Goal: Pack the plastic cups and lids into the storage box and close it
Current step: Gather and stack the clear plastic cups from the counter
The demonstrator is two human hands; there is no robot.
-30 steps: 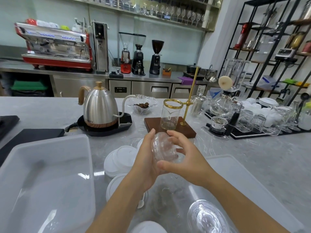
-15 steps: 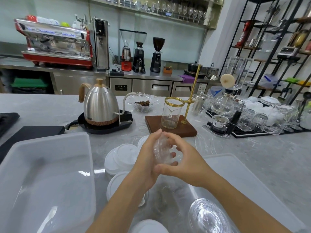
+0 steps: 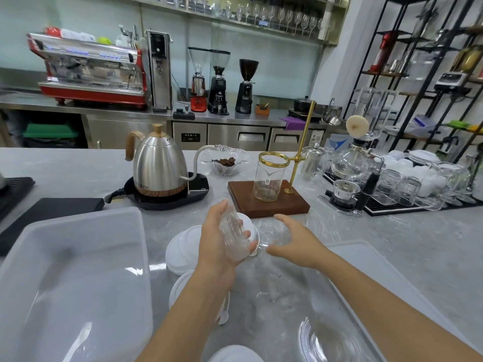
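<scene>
A grey marble counter (image 3: 392, 246) fills the scene, and on its near left a large translucent storage box (image 3: 75, 278) stands open with nothing seen inside. The box lid (image 3: 366, 270) lies flat on the near right, partly under the right forearm. Beyond them a steel kettle (image 3: 158, 165) sits on its black base, and a glass server (image 3: 269, 178) stands on a wooden stand to its right.

A pile of white lids (image 3: 183, 246) rests on the counter between box and hands, just right of the box's right wall. A clear domed lid (image 3: 324, 338) lies near the bottom edge, on the box lid.

The left hand (image 3: 217, 244) is curled round a clear plastic cup (image 3: 234, 236), thumb on the far side and fingertips wrapped under its near end. The cup is held above the counter, tilted, its long axis running from upper left to lower right; which end is the mouth cannot be told. The right hand (image 3: 295, 239) is spread and holds nothing, apart from the cup on its right. A second clear cup (image 3: 274, 233) seems to lie on the counter under that hand's fingers.

The box lies to the left of the gripped cup, so the left hand is judged the nearer for carrying it over the wall.
</scene>
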